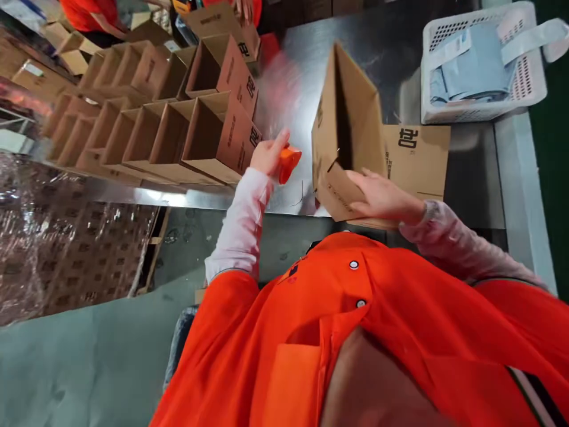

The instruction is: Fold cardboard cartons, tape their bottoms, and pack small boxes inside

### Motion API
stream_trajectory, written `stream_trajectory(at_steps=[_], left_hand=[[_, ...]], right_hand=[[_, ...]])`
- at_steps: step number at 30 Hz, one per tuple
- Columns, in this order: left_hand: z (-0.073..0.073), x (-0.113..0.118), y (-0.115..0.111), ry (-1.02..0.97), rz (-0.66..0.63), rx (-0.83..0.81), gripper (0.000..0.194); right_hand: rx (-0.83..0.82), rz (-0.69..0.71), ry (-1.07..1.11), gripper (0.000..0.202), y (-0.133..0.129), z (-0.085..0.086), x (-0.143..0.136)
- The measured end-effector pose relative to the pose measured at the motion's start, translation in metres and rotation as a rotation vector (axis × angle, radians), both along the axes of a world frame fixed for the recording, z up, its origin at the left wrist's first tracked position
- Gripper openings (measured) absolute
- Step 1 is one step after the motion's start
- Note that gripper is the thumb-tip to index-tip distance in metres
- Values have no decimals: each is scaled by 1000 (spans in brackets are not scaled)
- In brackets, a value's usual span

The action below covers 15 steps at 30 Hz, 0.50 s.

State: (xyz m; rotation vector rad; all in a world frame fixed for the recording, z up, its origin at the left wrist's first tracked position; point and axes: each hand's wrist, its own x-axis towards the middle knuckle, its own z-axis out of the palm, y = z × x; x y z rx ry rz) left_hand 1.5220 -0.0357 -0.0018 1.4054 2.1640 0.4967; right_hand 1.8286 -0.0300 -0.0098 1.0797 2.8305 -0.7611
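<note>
Standing left of the right hand (386,199), the open carton (364,130) touches it.

Box (367,121) between boxes (235,121) (left) and basket (480,111)

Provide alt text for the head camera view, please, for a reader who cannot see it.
A person's right hand grips a flap of an open cardboard box at a metal table, while the left hand holds a small orange object. Open boxes stand in rows on the left; a white basket with folded light-blue material sits at right.
</note>
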Motion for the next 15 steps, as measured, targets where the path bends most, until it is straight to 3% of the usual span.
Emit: stream_trajectory(at_steps=[1,3,6,10,15], left_hand=[[10,1,16,14,-2,-8,82],[25,3,42,142,-48,-71,69],[36,0,56,409,-139,-241,45],[39,-20,38,506,-174,-342,34],[45,-52,17,614,-292,-433,32]], right_hand=[[-12,70,-24,56,-1,6,-22],[-8,108,-115,44,-4,15,-57],[57,128,-192,32,-8,21,-86],[53,274,-172,35,0,25,-110],[-141,366,-114,24,50,10,-176]])
